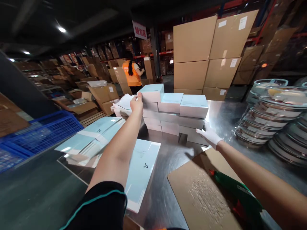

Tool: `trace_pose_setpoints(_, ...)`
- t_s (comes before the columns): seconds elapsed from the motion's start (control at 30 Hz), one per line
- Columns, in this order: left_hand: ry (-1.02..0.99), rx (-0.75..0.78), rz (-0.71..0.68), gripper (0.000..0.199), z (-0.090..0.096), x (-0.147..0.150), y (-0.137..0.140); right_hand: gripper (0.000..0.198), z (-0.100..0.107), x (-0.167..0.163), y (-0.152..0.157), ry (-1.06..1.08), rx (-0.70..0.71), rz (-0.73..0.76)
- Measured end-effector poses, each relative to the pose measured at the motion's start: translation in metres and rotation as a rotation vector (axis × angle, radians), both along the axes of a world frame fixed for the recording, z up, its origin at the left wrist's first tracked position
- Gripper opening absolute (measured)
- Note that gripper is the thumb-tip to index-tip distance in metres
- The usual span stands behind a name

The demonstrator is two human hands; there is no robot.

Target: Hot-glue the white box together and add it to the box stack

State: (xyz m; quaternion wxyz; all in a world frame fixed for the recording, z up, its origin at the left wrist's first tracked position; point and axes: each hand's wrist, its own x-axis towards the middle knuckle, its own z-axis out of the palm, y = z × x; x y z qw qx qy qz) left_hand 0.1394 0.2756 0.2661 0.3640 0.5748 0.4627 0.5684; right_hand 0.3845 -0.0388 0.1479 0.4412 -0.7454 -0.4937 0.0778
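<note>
My left hand [136, 103] reaches far across the steel table [168, 153] and grips the left end of the topmost pale blue box [151, 92] on a stack of pale blue boxes [172, 115]. My right hand [209, 135], in a white glove, rests flat against the lower right side of the same stack, fingers apart. Under my left forearm lie flat pale blue sheets [96, 137], unfolded and overlapping.
A brown cardboard sheet [201, 191] with a green glue gun [237, 191] lies at the near right. Stacked clear round containers [271, 118] stand at the right. A blue crate [40, 131] sits left. Big cartons [206, 54] rise behind; a person in an orange vest [131, 75] works far off.
</note>
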Motion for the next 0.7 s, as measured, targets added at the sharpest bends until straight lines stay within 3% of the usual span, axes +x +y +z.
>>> trace_pose_setpoints(0.1, 0.116, 0.207, 0.058, 0.043, 0.003, -0.013, 0.000, 0.085, 0.006, 0.013, -0.005, -0.105, -0.107, -0.088)
trace_pose_setpoints(0.17, 0.192, 0.270, 0.054, 0.034, 0.006, -0.020, 0.004, 0.087, 0.020, 0.031, -0.016, -0.189, -0.132, -0.168)
trace_pose_setpoints(0.27, 0.246, 0.283, 0.097, 0.030, 0.007, -0.024, 0.015, 0.084, 0.062, 0.068, -0.042, -0.478, -0.154, -0.340)
trace_pose_setpoints(0.33, 0.289, 0.302, 0.145, 0.030, 0.004, -0.025, 0.020, 0.081, 0.097, 0.094, -0.064, -0.737, -0.194, -0.533)
trace_pose_setpoints(0.4, 0.339, 0.349, 0.192, 0.029, -0.002, -0.025, 0.023, 0.075, 0.129, 0.117, -0.087, -0.864, -0.220, -0.711)
trace_pose_setpoints(0.53, 0.363, 0.448, 0.217, 0.029, -0.008, -0.026, 0.025, 0.067, 0.168, 0.158, -0.121, -0.845, -0.296, -0.864)
trace_pose_setpoints(0.63, 0.399, 0.446, 0.243, 0.029, -0.005, -0.026, 0.027, 0.057, 0.177, 0.177, -0.127, -0.846, -0.413, -0.892)
trace_pose_setpoints(0.7, 0.398, 0.443, 0.279, 0.043, -0.005, -0.024, 0.022, 0.051, 0.179, 0.180, -0.126, -0.855, -0.454, -0.872)
